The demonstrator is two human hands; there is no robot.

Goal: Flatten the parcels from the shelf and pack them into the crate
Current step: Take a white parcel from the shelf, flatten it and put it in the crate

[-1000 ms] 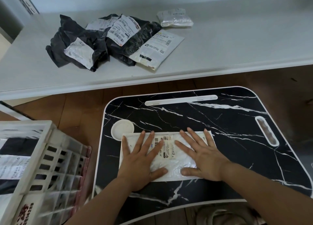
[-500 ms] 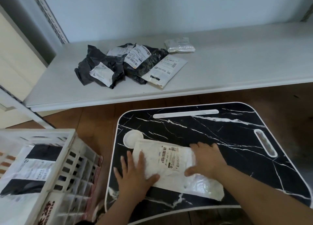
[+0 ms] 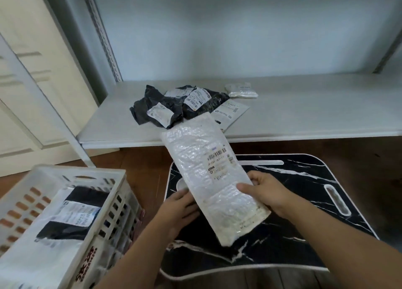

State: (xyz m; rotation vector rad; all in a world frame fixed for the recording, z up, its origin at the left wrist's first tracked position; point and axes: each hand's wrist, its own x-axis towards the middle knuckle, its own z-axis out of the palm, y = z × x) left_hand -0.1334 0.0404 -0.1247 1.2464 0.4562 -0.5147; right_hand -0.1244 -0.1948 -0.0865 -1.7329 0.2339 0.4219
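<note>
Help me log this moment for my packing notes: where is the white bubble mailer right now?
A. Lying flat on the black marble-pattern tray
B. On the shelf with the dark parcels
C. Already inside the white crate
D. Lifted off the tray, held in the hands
D: the white bubble mailer is raised at a tilt above the black marble-pattern tray, with the right hand gripping its edge and the left hand touching its other side.
</note>
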